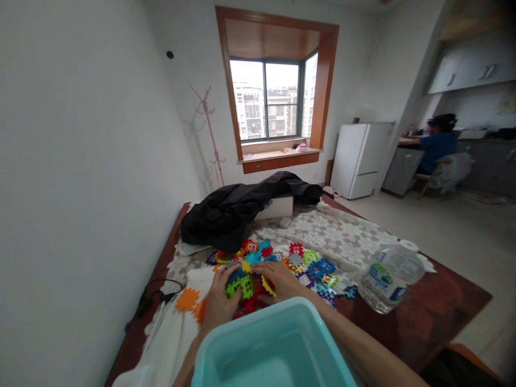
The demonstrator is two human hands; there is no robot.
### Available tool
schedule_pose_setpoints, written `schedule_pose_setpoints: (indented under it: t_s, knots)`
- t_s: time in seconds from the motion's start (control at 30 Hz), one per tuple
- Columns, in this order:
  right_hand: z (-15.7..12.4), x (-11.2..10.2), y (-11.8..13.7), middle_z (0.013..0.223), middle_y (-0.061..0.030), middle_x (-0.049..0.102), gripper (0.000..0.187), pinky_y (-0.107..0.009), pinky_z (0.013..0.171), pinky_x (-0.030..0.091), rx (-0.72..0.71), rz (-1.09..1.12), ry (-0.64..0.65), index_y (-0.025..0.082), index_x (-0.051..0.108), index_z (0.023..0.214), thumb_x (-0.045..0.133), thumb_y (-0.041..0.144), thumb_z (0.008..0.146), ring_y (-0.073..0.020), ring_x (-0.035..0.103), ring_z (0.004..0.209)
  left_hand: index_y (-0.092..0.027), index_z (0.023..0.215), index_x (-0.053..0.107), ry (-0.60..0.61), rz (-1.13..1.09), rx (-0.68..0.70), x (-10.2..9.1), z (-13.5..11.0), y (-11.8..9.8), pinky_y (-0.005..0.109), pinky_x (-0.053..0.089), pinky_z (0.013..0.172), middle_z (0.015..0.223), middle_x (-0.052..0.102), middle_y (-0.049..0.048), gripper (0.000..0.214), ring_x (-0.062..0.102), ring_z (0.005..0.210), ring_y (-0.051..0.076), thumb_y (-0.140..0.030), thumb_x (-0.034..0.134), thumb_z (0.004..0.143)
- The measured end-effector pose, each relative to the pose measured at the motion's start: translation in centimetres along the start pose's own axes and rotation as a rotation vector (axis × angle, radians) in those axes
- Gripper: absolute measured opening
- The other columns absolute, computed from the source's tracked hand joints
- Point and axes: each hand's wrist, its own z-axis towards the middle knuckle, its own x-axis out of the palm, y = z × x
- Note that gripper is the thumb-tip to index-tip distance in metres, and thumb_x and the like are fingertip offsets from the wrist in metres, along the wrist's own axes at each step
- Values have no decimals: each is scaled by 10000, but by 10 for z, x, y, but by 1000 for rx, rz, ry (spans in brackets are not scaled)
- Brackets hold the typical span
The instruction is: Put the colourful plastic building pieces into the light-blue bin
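Observation:
Beyond the teal plastic tub (266,344), my two hands cup a cluster of colourful interlocking plastic building blocks from either side. My left hand (221,298) curls around its left side, against a green block (244,288) and a blue one. Over the right side, the fingers of my right hand (279,279) bend around the cluster, near a yellow block (267,286). Red blocks show between the palms. A yellow piece (246,266) is at the top, close to my right fingertips. Whether the cluster is joined or loose, I cannot tell.
More blocks (320,269) lie scattered to the right, with orange ones (187,299) at left. A large clear bottle (389,277) stands on the right. Black cloth (229,209) covers part of a white box (278,207) behind. A person (437,145) sits far right.

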Motion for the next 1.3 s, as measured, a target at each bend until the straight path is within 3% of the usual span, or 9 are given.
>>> schedule_pose_setpoints:
  t_s: [0.13,0.2,0.27,0.4,0.53,0.77,0.97,1.13,1.3]
  knots:
    - [-1,-1,-2,1505,-166,699,667,-506,1151,534,-86,38,-32,221,655,1466,833,366,840,-336,686,1357,-265,1262,757,-35,-47,16,-2,1,1,544,558,1176,1354,716,103,343,684,1330,312,-352,624,958]
    - [-2,-3,-2,1479,-163,714,595,-483,1144,542,-109,63,-56,222,662,1438,795,346,871,-316,692,1347,-261,1243,748,-17,-55,7,-3,0,-1,543,574,1151,1326,736,104,343,699,1308,307,-449,564,1023]
    - [-2,-4,-1,1442,-154,732,534,-452,1136,552,-131,97,-97,221,666,1408,759,297,887,-292,701,1327,-264,1312,715,35,-30,13,-4,-1,-2,525,601,1113,1359,726,107,403,703,1310,312,-498,624,997]
    - [-4,-2,-3,1365,-137,753,500,-413,1085,587,-148,144,-184,225,669,1366,704,184,869,-267,723,1258,-303,1576,544,103,68,82,-1,-4,-4,507,557,1188,1564,624,109,800,631,1437,324,-396,839,839]
    - [-6,1,-6,1327,-132,755,438,-423,1079,590,-122,190,-262,241,674,1333,664,182,899,-261,727,1231,-280,1452,666,66,69,124,1,-2,3,505,562,1185,1462,707,99,540,662,1402,312,-384,736,926]
    - [-5,-5,-18,1161,-84,777,295,-454,1004,609,229,416,-526,253,683,1215,670,347,936,-277,741,1074,-257,1152,808,-118,33,111,-3,2,9,514,620,1084,1209,799,101,363,750,1225,329,-536,700,946]
    - [-1,-3,-24,1157,-74,776,522,-545,1105,579,532,699,-750,240,689,1198,822,478,753,-327,725,1107,-244,1076,829,-212,-9,83,-4,1,7,502,619,1071,1153,816,97,321,752,1199,329,-513,727,933]
    - [-1,-1,-17,1046,-16,781,564,-451,885,671,612,997,-837,260,674,1249,857,435,745,-269,759,941,-225,1057,834,-297,-38,48,-8,-2,1,490,627,1056,1150,812,114,319,755,1183,322,-502,723,943]
    - [-1,-6,-11,970,31,792,499,-368,697,677,600,1185,-894,292,687,1214,879,344,757,-230,762,820,-223,1063,842,-329,-55,66,-10,-6,-5,466,642,1035,1147,812,116,272,766,1137,294,-444,713,970]
